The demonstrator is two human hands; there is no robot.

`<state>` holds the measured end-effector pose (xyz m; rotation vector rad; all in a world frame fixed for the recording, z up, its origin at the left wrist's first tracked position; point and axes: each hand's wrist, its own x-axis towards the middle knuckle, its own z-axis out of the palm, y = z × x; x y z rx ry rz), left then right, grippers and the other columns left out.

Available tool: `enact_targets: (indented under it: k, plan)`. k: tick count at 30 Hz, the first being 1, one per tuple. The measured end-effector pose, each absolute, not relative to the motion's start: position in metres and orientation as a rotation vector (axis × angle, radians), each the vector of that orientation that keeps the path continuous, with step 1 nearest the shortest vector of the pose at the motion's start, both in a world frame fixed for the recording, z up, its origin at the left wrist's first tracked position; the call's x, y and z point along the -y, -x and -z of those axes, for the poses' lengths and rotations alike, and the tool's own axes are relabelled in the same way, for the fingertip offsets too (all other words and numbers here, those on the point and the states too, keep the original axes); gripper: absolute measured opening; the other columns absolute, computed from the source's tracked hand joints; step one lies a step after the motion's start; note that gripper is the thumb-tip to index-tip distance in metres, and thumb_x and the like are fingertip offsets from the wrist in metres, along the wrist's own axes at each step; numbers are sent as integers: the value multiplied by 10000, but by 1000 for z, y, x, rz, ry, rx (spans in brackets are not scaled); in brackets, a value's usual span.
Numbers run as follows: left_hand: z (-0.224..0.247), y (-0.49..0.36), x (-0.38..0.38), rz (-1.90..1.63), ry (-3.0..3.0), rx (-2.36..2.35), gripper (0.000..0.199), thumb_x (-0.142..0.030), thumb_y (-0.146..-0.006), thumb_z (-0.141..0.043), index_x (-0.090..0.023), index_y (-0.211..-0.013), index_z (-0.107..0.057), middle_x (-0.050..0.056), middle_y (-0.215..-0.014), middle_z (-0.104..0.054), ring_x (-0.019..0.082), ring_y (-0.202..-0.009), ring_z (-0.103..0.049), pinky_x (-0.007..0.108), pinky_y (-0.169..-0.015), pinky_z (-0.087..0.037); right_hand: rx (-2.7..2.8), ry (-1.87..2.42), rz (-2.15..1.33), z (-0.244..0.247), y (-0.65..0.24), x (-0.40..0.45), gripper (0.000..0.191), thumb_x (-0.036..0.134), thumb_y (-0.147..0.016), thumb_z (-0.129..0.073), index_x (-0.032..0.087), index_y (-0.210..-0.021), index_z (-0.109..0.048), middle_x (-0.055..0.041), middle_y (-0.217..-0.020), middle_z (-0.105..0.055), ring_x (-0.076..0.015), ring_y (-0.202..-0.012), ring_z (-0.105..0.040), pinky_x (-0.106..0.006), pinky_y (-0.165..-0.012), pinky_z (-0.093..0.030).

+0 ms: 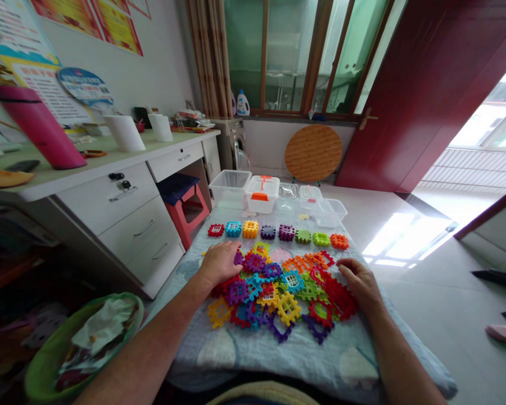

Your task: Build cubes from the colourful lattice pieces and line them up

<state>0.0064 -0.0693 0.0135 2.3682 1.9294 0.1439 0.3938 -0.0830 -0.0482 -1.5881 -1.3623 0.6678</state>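
Observation:
A heap of colourful plastic interlocking tiles with toothed edges and open window-like centres lies on the cloth-covered table. At the heap's left edge, my left hand has its fingers and thumb apart against a purple tile; it does not appear lifted. My right hand rests along the right edge beside several red tiles, fingers loosely bent and apart, the undersides hidden. Behind the heap runs a row of small assembled blocks, from a red block to an orange block.
Clear plastic boxes and a lidded box with an orange latch line the table's far end. A white desk and a stool stand left. A green waste basket sits low beside my left arm.

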Motion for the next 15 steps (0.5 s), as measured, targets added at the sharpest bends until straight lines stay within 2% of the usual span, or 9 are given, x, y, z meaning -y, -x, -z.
enact_targets:
  k: [6, 11, 15]
  plan:
    - [-22, -5, 64, -198, -2439, -1851, 578, -249, -679, -653, -201, -1244, -543, 104, -1158, -632, 275, -1069, -582, 370, -940, -426, 1350, 1584, -660, 46, -393, 83, 288, 446, -698, -602, 198, -819, -684, -35, -785, -711, -217, -753, -639, -331, -750, -486]
    - [-24, -2, 57, 45, -2365, -1789, 667, -300, -651, -691, -215, -1288, -512, 125, -1241, -602, 303, -1140, -564, 405, -965, -420, 1353, 1564, -669, 47, -392, 83, 276, 432, -699, -606, 196, -822, -681, -34, -787, -709, -216, -759, -636, -332, -754, -487]
    - [-23, -2, 53, 100, -2341, -1765, 644, -243, -666, -647, -183, -1293, -512, 143, -1243, -595, 307, -1128, -577, 409, -944, -440, 1363, 1568, -676, 49, -393, 83, 272, 425, -712, -601, 197, -841, -675, -33, -797, -706, -217, -780, -638, -336, -773, -483]
